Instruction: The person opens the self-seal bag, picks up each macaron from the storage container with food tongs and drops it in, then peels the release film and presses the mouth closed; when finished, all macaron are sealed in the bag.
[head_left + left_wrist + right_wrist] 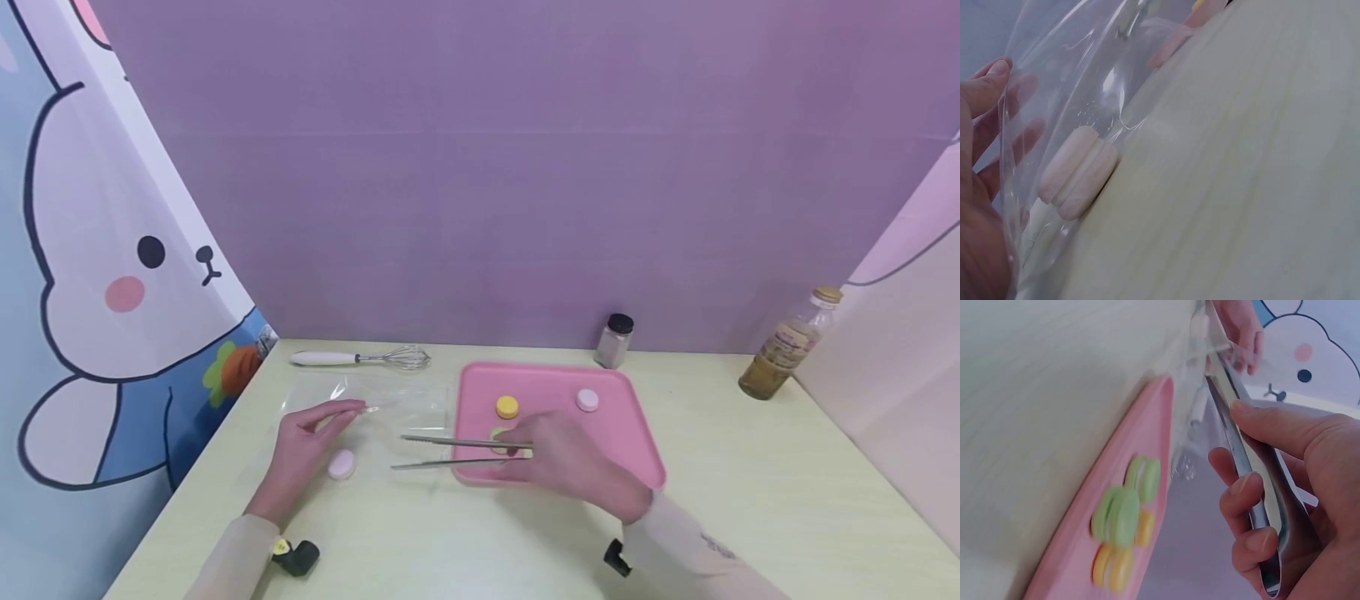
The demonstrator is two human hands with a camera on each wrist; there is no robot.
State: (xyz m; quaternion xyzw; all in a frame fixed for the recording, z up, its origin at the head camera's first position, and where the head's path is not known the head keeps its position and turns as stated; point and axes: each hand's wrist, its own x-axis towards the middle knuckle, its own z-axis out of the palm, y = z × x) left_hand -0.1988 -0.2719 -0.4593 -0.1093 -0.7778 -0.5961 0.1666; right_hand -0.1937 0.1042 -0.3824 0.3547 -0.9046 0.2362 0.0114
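One pink macaron (341, 464) appears bagged mid-packing; left hand (303, 446) pinches clear bag (405, 400), right hand (558, 458) grips spread tongs (465, 442), next pick from tray (547, 387) likely needing light squeeze.

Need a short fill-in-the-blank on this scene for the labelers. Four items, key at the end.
1. The right hand grips a pair of metal ____.
2. The left hand pinches the edge of a clear plastic ____.
3. The small jar beyond the pink tray has a ____ lid.
4. The whisk has a ____ handle.

Missing words: tongs; bag; black; white.
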